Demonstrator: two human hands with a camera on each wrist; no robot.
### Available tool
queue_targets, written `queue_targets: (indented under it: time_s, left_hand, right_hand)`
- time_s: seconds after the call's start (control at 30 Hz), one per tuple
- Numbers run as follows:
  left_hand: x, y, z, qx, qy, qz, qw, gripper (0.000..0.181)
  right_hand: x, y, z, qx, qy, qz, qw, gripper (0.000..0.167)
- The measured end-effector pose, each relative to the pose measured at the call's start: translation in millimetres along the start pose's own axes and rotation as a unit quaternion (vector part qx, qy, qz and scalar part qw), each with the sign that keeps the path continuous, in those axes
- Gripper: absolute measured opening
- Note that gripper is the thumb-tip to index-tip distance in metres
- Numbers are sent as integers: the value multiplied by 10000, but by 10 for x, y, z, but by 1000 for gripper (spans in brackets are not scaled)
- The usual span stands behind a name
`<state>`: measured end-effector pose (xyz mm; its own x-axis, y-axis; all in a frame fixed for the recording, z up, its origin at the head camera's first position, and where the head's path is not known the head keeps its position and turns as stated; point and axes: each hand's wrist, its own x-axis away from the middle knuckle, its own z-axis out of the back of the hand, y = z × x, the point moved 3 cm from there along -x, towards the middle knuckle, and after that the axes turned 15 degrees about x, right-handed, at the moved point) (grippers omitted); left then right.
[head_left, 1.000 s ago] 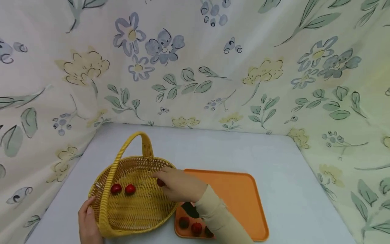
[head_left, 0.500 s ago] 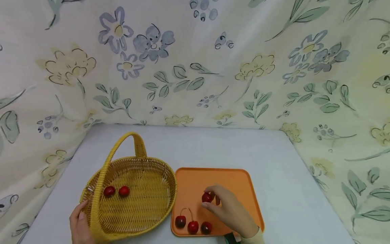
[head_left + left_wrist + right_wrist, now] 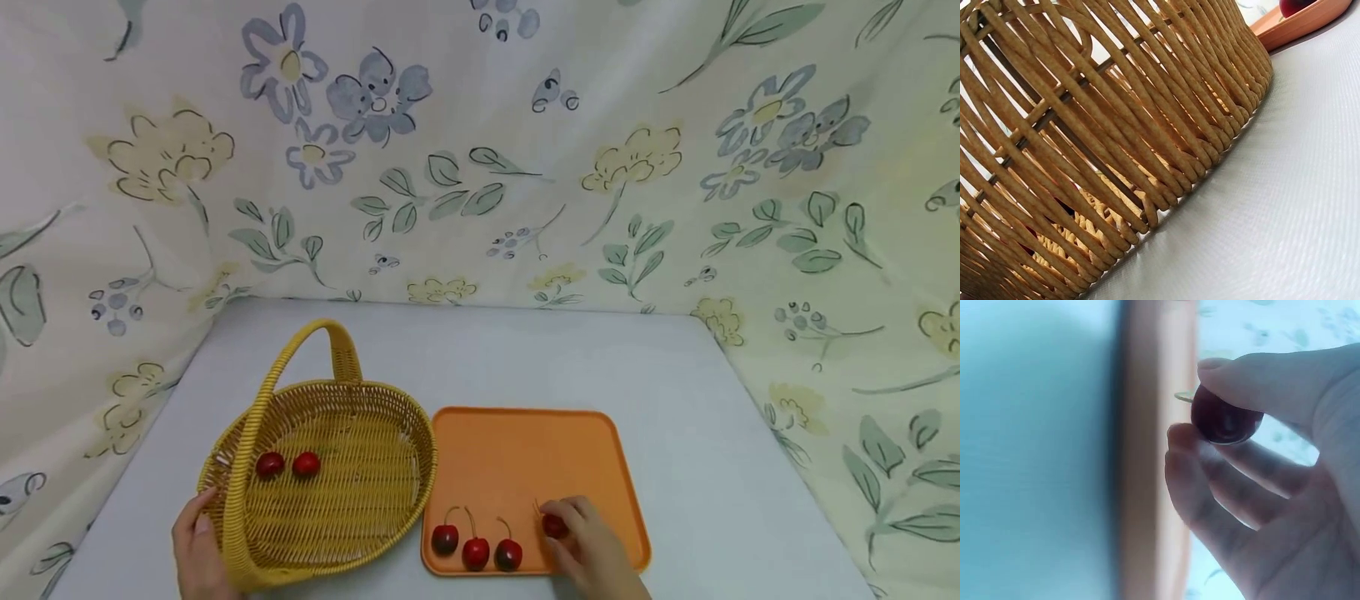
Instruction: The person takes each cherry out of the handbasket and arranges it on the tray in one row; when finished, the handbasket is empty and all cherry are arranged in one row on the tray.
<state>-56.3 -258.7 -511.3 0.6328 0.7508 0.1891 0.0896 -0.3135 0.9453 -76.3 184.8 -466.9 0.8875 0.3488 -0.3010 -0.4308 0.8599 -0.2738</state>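
In the head view, my left hand (image 3: 199,546) holds the left rim of a yellow wicker basket (image 3: 375,525). Its fingertips are partly hidden by the weave. Two red cherries (image 3: 307,464) lie inside the basket. My right hand (image 3: 596,546) pinches a dark red cherry (image 3: 554,525) by thumb and fingers over the front right of an orange tray (image 3: 517,450). From the right wrist, that cherry (image 3: 1225,419) shows a short stem and sits between thumb and fingertips. Three stemmed cherries (image 3: 476,553) stand in a row along the tray's front edge, left of this hand.
The basket's tall handle (image 3: 258,408) arches over its left part. Basket and tray stand side by side, nearly touching, on a white table (image 3: 712,467). A floral cloth (image 3: 480,150) hangs behind and at both sides.
My right hand, holding a cherry throughout, has gone from above the basket rightward to the tray, then lower toward its front edge. The left hand stays at the basket. The head view has shifted slightly.
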Motion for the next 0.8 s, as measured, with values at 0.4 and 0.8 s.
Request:
queue_targets:
  time_s: [0.4, 0.8]
  left_hand:
    - [44, 41, -11, -654, 90, -864, 9941, 39]
    - [100, 43, -51, -1086, 77, -500, 9928, 42]
  right_hand:
    - [124, -77, -146, 558, 109, 979, 9936, 33]
    - [155, -94, -123, 560, -320, 914, 9937, 25]
